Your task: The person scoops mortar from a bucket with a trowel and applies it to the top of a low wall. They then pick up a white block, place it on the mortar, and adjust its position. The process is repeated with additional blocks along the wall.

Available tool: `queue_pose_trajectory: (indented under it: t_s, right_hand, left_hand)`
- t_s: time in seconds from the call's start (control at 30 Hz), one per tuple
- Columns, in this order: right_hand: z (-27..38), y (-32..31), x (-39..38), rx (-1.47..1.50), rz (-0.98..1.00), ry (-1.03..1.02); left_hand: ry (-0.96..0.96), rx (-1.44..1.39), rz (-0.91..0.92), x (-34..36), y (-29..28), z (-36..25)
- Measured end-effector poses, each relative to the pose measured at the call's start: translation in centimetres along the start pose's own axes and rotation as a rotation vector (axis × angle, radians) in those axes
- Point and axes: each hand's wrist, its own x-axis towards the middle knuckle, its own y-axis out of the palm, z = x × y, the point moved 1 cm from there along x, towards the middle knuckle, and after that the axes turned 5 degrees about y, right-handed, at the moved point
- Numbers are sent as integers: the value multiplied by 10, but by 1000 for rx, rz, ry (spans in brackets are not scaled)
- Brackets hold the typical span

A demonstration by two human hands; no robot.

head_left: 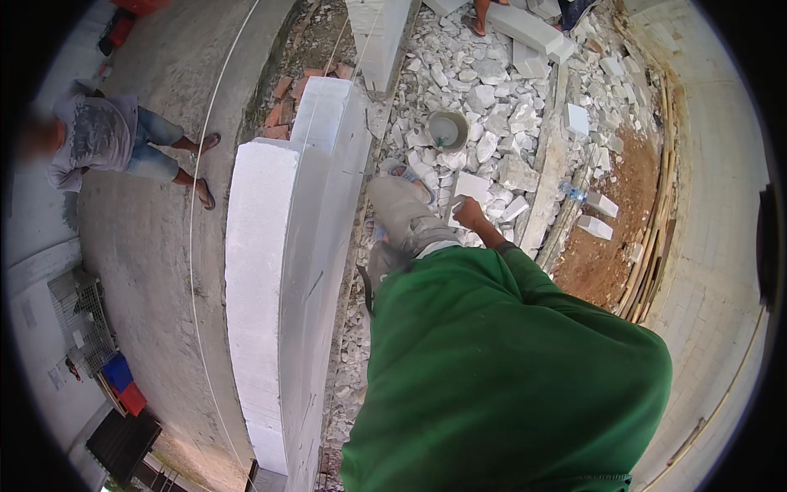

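Narrow rubble lane (497,97), right hand (470,213) at block (473,187) edge

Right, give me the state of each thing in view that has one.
Grey bucket: upright, open-topped.
Clear plastic bottle: lying on its side.
White block wall: standing, top stepped.
White rubble: broken, loose.
Bamboo poles: lying side by side.
Right hand: fingers curled, close by a white block; grip unclear.

Wht blk (473,187) – matt, smth; rubble (525,113) – rgh
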Motion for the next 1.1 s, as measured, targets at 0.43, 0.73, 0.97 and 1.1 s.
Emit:
queue_pose_trajectory:
  t_s: [0.43,0.73,0.97,1.1]
  right_hand:
    - [-149,-5,52,432,39,666]
    - [-147,-55,90,-264,512,328]
    - [-154,-52,95,-364,389,540]
    - [-147,-58,96,-391,264,639]
  left_hand:
    - [212,-1,9,103,-20,-116]
    - [32,1130,349,152,129,-194]
    - [58,436,196,337,251,-248]
    - [-77,65,128,520,336,-255]
